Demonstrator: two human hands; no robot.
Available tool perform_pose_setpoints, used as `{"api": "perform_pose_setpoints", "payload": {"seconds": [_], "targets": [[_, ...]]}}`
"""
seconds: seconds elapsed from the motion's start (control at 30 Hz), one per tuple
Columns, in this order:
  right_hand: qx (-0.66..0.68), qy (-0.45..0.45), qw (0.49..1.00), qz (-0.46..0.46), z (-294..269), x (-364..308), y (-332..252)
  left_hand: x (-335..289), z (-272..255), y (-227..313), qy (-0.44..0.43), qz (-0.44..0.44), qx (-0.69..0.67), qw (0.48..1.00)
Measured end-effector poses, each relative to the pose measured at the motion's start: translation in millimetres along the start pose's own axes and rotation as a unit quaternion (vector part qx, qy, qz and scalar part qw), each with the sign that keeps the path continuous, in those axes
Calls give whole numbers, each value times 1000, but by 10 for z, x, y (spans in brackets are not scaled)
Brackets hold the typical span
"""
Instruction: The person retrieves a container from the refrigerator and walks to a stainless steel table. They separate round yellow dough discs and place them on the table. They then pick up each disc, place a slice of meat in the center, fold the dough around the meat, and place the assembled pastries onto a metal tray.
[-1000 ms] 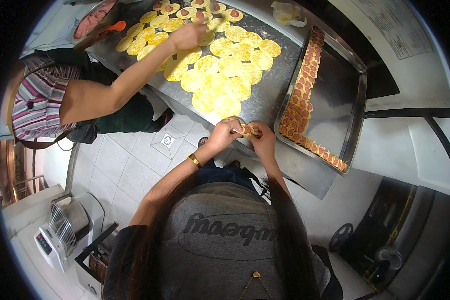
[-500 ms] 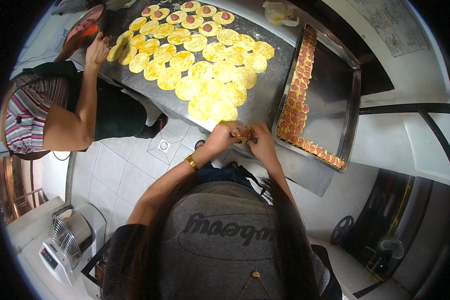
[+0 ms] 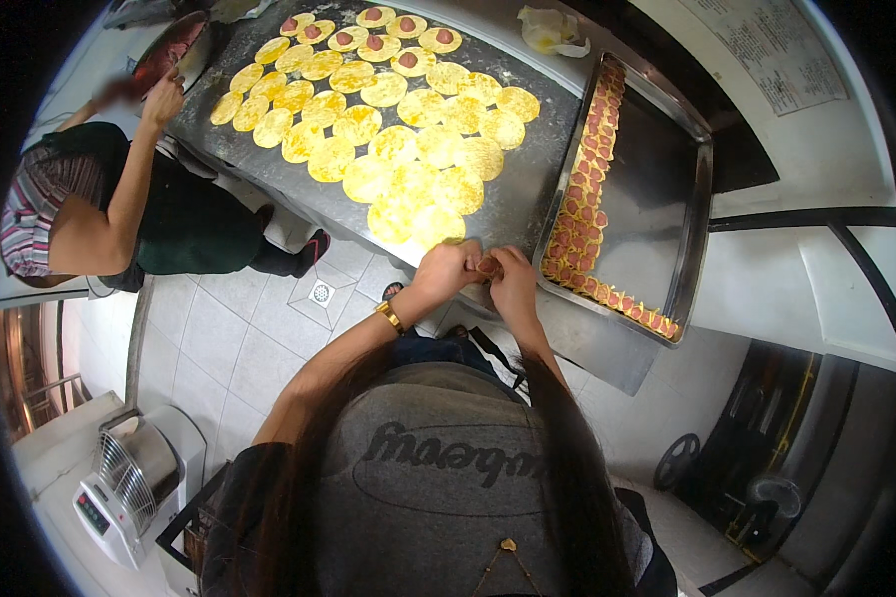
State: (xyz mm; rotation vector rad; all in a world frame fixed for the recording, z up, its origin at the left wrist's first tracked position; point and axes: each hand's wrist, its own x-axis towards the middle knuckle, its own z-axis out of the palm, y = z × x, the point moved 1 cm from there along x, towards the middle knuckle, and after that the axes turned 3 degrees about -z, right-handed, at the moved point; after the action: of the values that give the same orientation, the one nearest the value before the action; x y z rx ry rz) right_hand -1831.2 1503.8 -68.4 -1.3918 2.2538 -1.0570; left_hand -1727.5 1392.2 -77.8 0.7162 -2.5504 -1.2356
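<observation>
The left hand [image 3: 448, 269] and right hand [image 3: 512, 277] meet just past the near edge of the steel bench [image 3: 538, 169], fingers curled in and nearly closed, pinching a small meat-filled dumpling [image 3: 487, 265] between them; pink filling shows at its top, though the fingers cover most of the rest. A gold bracelet [image 3: 389, 317] circles the left wrist. Round yellow dough wrappers [image 3: 395, 144] cover much of the bench, those nearest the hands overlapping, and several toward the far side carry mounds of pink filling [image 3: 407, 61]. Right of the hands, a rectangular metal tray [image 3: 652, 169] holds finished dumplings [image 3: 589, 189], packed along its left side and near edge. A knotted plastic bag [image 3: 553, 32] lies beyond, near the tray's far left corner. At left, a co-worker in a striped shirt [image 3: 40, 214] has one hand [image 3: 164, 98] at a metal bowl [image 3: 204, 45] of pink meat.
</observation>
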Motion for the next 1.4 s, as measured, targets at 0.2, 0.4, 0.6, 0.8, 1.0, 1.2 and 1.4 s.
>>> {"api": "perform_pose_setpoints", "payload": {"seconds": [0.2, 0.4, 0.6, 0.8, 1.0, 1.2, 1.4], "targets": [[-41, 44, 998, 36, -15, -49, -81, -39, -48, -29, 19, 5, -122, 992], [18, 32, 999, -7, -14, -5, -44, -40, -35, 7, 23, 5, -101, 995], [-41, 35, 998, -29, 17, -10, -133, -41, -19, -57, 10, 5, -123, 992], [46, 45, 998, 4, -270, 121, 17, -115, -220, 36, -7, -36, -208, 978], [85, 233, 966, 76, -1413, 680, 1173, -310, -565, -85, 47, -69, -185, 979], [-67, 76, 981, 166, -1628, 999, 1686, -571, -659, -222, 65, -117, -203, 970], [-2, -15, 991, 132, -1533, 997, 1931, -777, -652, -199, 65, -138, -199, 968]]}}
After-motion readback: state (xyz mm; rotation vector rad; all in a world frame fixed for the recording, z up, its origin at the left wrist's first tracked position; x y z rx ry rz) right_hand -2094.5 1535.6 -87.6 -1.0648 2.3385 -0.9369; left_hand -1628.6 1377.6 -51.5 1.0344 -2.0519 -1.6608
